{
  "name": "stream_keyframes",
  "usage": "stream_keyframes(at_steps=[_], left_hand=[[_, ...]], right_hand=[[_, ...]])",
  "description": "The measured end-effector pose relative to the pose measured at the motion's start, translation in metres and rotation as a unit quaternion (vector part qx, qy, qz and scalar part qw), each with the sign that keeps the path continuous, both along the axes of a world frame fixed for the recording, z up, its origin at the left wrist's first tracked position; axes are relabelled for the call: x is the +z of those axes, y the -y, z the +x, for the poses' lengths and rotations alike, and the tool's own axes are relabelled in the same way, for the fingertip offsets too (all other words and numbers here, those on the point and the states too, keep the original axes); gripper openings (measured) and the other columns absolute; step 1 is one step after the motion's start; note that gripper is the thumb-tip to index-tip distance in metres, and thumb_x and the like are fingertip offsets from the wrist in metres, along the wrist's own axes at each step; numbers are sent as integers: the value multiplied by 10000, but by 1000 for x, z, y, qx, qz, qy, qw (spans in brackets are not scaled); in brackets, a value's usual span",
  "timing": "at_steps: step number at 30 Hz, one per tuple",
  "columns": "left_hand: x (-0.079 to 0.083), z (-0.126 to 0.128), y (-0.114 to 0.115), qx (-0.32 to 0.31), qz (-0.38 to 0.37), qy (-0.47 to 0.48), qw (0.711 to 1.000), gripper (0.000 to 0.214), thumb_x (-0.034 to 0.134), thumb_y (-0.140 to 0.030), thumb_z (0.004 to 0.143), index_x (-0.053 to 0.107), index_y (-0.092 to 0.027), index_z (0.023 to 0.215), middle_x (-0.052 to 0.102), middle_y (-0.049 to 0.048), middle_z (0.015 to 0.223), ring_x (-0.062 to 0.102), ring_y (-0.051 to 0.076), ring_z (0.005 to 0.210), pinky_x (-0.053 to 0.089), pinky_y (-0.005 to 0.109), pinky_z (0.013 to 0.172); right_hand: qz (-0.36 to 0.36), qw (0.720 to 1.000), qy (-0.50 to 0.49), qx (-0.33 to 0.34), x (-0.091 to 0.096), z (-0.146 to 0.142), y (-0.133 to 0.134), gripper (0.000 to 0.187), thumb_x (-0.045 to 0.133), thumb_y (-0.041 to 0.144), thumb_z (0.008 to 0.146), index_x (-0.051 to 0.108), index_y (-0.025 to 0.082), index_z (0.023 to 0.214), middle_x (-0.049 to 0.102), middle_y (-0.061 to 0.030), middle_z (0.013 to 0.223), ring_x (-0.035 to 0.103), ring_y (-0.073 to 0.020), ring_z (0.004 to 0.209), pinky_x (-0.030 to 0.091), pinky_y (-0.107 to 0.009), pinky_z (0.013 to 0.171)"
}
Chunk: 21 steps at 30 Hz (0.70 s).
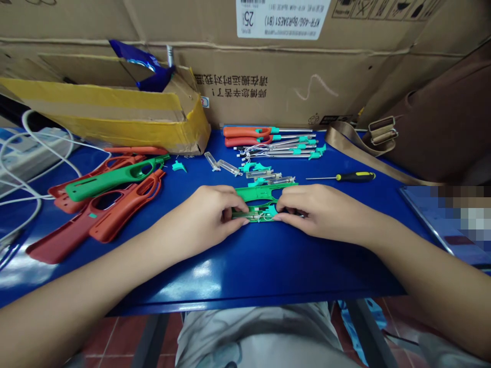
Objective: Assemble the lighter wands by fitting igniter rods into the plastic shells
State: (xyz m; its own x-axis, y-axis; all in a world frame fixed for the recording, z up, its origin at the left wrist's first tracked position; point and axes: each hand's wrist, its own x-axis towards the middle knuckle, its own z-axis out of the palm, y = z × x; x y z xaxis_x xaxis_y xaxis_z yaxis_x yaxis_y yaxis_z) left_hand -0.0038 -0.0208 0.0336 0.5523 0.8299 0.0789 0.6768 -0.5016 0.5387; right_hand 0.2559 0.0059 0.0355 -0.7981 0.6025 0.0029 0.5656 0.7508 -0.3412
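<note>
A green lighter casing half lies open side up on the blue table. Inside it sit a clear fuel tank, a teal trigger and thin white wires. My left hand pinches the casing's left end between thumb and fingers. At the opposite end, my right hand is closed on the casing beside the trigger, its fingertips partly hidden. Just behind lies a second green casing half, close to both hands. Loose clear tanks and teal triggers are scattered farther back.
Red, orange and green casing halves are piled at left, near white cables. Lighters with metal rods lie at the back. A screwdriver, a brown strap and a tablet-like device are at right. A yellow-taped box stands back left.
</note>
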Motion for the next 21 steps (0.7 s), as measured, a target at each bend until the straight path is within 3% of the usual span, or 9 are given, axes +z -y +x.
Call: stream_keyframes(at_steps=[9,21], left_hand=[[8,-6,-7,19,-19,-28,999,124,771,-179,825,818,-191,940,728,8,856,636,111,655,486,232,637],[0,-6,-17,14,-119,53,991,124,793,-249,805,828,-223,922,747,-3,810,632,102,618,456,203,547]], right_hand=[[-21,999,-4,30,3,6,-2,158,538,228,1010,675,184,943,656,-24,911,608,-166,836,421,-289,733],[-36,999,3,24,9,4,-3,203,511,182,996,659,170,857,641,-40,852,596,-179,789,420,-299,708]])
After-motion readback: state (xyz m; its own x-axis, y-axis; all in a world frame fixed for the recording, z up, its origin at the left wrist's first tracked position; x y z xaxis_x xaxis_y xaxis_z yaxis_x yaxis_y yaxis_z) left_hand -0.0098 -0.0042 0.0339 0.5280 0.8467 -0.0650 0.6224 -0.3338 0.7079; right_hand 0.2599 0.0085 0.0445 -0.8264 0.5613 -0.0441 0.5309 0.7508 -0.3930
